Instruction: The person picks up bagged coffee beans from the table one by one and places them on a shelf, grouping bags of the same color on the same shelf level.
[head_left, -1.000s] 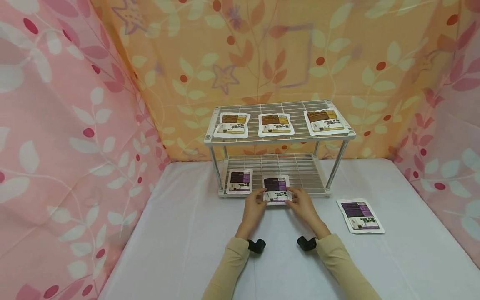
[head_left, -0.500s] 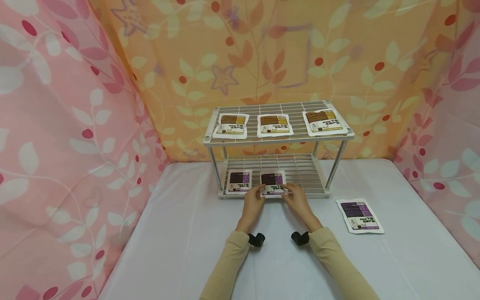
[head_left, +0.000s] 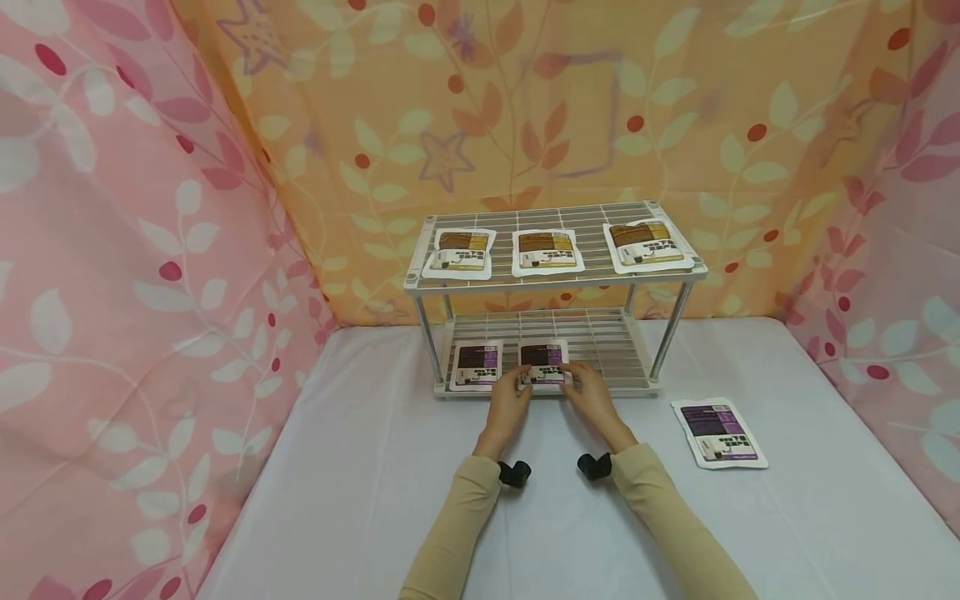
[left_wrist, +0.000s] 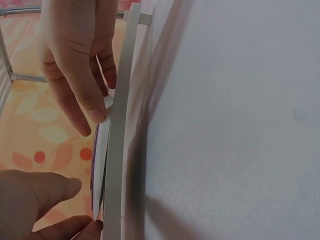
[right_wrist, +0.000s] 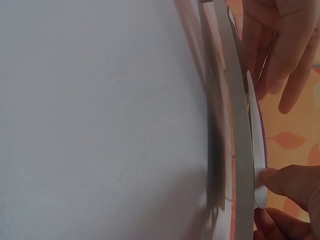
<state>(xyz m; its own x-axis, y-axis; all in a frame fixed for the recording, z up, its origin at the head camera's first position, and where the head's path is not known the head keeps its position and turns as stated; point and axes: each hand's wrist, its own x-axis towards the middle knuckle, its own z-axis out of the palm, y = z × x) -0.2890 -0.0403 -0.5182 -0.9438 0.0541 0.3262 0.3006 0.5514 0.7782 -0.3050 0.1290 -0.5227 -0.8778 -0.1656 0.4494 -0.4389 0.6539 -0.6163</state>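
Note:
A white flat pouch (head_left: 543, 353) with a purple and black label lies on the lower shelf (head_left: 607, 350), at its front edge. My right hand (head_left: 592, 402) pinches its near right corner, with the thumb (right_wrist: 272, 177) on top and fingers below. On the other side, my left hand (head_left: 506, 408) is around the left corner. Its thumb (left_wrist: 70, 189) stands apart from the pouch, while its fingertips (left_wrist: 92, 226) are close to the pouch's edge. Left of this pouch, a second purple pouch (head_left: 477, 364) lies flat on the same shelf.
Three brown-and-yellow pouches (head_left: 460, 253) lie in a row on the upper shelf (head_left: 502, 223). Another purple pouch (head_left: 718, 432) rests on the white table (head_left: 360, 467), right of the rack. Metal posts (head_left: 671, 332) join the shelves. Patterned cloth (head_left: 352, 100) surrounds the table.
Both hands have moved forward and slightly left, bringing the purple pouch from the rack's front onto the lower shelf. The left thumb now stands away from it. The other pouches stay put.

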